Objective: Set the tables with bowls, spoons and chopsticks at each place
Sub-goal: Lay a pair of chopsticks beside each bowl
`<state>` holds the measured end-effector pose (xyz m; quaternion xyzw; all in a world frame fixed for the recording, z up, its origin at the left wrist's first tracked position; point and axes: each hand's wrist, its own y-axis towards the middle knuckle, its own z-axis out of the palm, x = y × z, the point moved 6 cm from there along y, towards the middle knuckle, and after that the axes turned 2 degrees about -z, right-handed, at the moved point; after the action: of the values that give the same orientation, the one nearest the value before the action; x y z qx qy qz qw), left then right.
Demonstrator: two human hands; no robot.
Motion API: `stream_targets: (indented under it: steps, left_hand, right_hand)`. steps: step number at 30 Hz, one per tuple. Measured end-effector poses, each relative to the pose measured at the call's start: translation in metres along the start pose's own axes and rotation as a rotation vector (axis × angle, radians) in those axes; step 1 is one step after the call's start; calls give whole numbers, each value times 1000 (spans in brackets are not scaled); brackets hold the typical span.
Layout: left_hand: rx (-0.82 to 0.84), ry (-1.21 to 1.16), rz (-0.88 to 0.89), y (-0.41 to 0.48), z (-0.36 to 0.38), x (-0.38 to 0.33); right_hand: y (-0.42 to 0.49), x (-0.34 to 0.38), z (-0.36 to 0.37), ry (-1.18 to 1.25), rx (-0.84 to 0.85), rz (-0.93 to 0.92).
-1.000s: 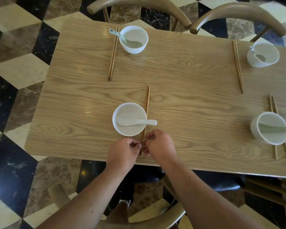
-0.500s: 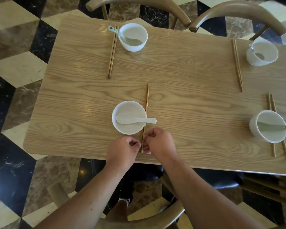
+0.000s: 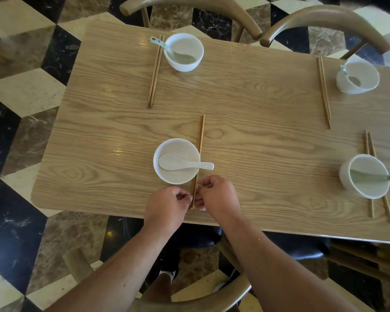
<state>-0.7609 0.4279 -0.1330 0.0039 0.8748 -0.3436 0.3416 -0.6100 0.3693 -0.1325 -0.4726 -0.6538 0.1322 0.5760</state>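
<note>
A white bowl (image 3: pixel 176 152) sits near the front edge of the wooden table (image 3: pixel 257 140), with a white spoon (image 3: pixel 185 164) lying across it, handle pointing right. A pair of brown chopsticks (image 3: pixel 200 140) lies just right of this bowl, pointing away from me. My left hand (image 3: pixel 167 207) and my right hand (image 3: pixel 217 197) both pinch the near ends of these chopsticks. Three other places each have a white bowl with a spoon and chopsticks: far left bowl (image 3: pixel 184 45), far right bowl (image 3: pixel 363 70), near right bowl (image 3: pixel 367 186).
Two wooden chairs stand behind the table, one (image 3: pixel 189 5) at the far left and one (image 3: pixel 324 21) at the far right. A chair back (image 3: pixel 189 302) curves below my arms. The floor is chequered marble.
Both hands stay pinched on the chopstick ends; the pair has barely shifted beside the bowl. My view has drifted slightly.
</note>
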Motion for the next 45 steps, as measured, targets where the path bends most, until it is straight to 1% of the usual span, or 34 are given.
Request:
stream_targets:
  steps: [24,29,33,35,37,39,42,45]
  left_hand:
    - [7,22,12,-2,-1,-2]
    - [31,20,27,-2,-2,-2]
    - [92,-52,22,-7,-5,-1]
    - [81,-36,20,-11,-7,0]
    - [56,61,38,-22,-8,-7]
    - [70,144,90,-39,-1,-24]
    - [144,202,184,-63,27,-62]
    - [211,225,266,-79,71,-102]
  right_hand:
    - [-1,-1,-2,-64,23,-34]
    - [-3,0,-3,-98,20,-61]
    - [-8,2,-4,-100,35,-63]
    - [-15,2,-6,-107,49,-70]
    - [-25,-1,-18,-171,38,-89]
    - [-37,-9,-41,-218,4,-97]
    - [-52,-26,-91,-273,-96,-107]
    - [-61,-53,-155,-254,-207,-107]
